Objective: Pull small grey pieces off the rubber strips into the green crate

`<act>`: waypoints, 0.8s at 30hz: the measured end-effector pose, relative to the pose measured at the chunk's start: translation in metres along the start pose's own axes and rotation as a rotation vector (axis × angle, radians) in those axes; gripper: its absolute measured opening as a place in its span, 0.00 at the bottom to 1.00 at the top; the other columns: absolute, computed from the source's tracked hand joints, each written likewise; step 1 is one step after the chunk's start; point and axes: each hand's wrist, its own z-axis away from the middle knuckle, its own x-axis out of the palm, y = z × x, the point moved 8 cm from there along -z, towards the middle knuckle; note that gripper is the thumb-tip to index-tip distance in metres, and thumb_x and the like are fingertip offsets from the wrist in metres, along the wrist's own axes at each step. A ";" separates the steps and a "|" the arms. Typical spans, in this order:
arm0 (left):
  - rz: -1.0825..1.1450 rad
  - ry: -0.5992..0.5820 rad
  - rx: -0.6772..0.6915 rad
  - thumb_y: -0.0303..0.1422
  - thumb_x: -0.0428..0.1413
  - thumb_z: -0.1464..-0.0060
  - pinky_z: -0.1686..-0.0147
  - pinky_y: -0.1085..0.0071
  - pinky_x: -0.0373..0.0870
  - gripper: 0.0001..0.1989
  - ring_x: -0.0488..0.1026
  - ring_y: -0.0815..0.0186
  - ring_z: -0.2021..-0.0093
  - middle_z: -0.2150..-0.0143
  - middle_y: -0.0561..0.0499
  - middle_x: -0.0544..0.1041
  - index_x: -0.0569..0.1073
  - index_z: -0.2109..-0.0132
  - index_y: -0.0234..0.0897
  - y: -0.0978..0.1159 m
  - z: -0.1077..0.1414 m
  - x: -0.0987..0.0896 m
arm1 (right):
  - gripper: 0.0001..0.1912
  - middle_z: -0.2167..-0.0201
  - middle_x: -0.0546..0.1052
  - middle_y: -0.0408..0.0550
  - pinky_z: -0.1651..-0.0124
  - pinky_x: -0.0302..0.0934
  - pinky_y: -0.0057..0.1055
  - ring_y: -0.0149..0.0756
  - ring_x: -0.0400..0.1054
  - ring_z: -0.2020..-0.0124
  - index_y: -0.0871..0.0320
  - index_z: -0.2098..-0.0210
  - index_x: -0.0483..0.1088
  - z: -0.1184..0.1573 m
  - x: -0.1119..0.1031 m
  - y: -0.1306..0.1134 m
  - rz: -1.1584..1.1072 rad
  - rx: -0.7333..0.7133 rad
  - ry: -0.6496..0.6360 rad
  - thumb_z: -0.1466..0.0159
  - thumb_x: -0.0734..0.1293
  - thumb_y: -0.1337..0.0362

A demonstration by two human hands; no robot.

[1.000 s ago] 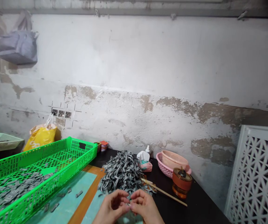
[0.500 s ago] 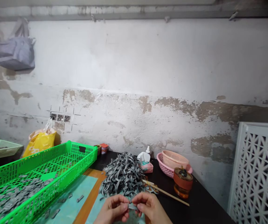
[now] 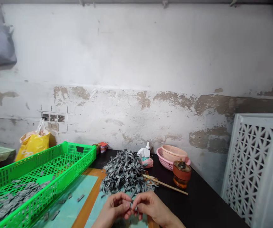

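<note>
Left hand and right hand pinch a small grey strip between fingertips; heap of grey strips lies just ahead, within easy reach; green mesh crate alongside, seemingly collecting finished pieces.

Both hands meet at the bottom of the view: the left hand and the right hand pinch a small grey strip between their fingertips. A heap of long grey strips lies at twelve o'clock, just beyond them. A green plastic crate holding short grey pieces sits at ten o'clock; an amber jar and a pink basket stand at one o'clock, a white lattice crate at two.
</note>
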 end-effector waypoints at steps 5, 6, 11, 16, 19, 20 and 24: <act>-0.008 -0.026 0.003 0.40 0.68 0.60 0.77 0.78 0.59 0.15 0.68 0.73 0.80 0.79 0.51 0.77 0.75 0.70 0.33 0.002 0.003 0.003 | 0.12 0.80 0.75 0.43 0.71 0.61 0.27 0.27 0.67 0.79 0.63 0.71 0.77 -0.002 -0.003 0.011 -0.073 0.066 0.022 0.50 0.74 0.60; -0.008 -0.027 0.004 0.40 0.68 0.60 0.77 0.78 0.59 0.15 0.68 0.73 0.80 0.80 0.51 0.76 0.75 0.70 0.33 0.002 0.003 0.003 | 0.12 0.80 0.76 0.43 0.72 0.61 0.27 0.27 0.67 0.80 0.63 0.72 0.77 -0.002 -0.003 0.012 -0.083 0.071 0.032 0.51 0.74 0.60; -0.009 -0.049 -0.025 0.40 0.68 0.60 0.77 0.78 0.59 0.15 0.68 0.72 0.79 0.78 0.51 0.77 0.75 0.70 0.33 0.002 0.003 0.005 | 0.14 0.82 0.75 0.42 0.75 0.61 0.25 0.28 0.69 0.82 0.64 0.73 0.74 -0.006 -0.004 0.015 -0.144 0.083 0.078 0.53 0.76 0.59; -0.017 -0.027 -0.033 0.41 0.68 0.61 0.76 0.77 0.60 0.16 0.69 0.71 0.77 0.77 0.50 0.76 0.74 0.72 0.33 0.003 0.004 0.006 | 0.19 0.83 0.75 0.43 0.78 0.61 0.24 0.29 0.68 0.84 0.63 0.74 0.70 -0.010 -0.006 0.018 -0.161 0.083 0.138 0.56 0.76 0.55; -0.014 0.000 -0.040 0.41 0.69 0.63 0.77 0.78 0.59 0.17 0.68 0.72 0.78 0.78 0.51 0.76 0.74 0.72 0.33 0.001 0.005 0.004 | 0.20 0.83 0.75 0.43 0.79 0.61 0.24 0.28 0.68 0.84 0.63 0.75 0.70 -0.011 -0.006 0.018 -0.153 0.083 0.148 0.57 0.76 0.54; -0.020 0.003 -0.042 0.41 0.69 0.63 0.78 0.78 0.59 0.17 0.68 0.71 0.78 0.79 0.51 0.76 0.74 0.72 0.33 0.001 0.004 0.004 | 0.20 0.83 0.75 0.42 0.79 0.61 0.24 0.28 0.68 0.84 0.63 0.75 0.70 -0.011 -0.006 0.018 -0.151 0.082 0.146 0.57 0.76 0.54; -0.050 0.020 -0.046 0.41 0.70 0.64 0.78 0.77 0.60 0.17 0.68 0.71 0.78 0.79 0.51 0.76 0.75 0.73 0.33 0.001 0.003 0.000 | 0.18 0.83 0.74 0.41 0.78 0.61 0.24 0.27 0.68 0.82 0.63 0.75 0.71 -0.009 -0.003 0.015 -0.154 0.084 0.099 0.55 0.76 0.56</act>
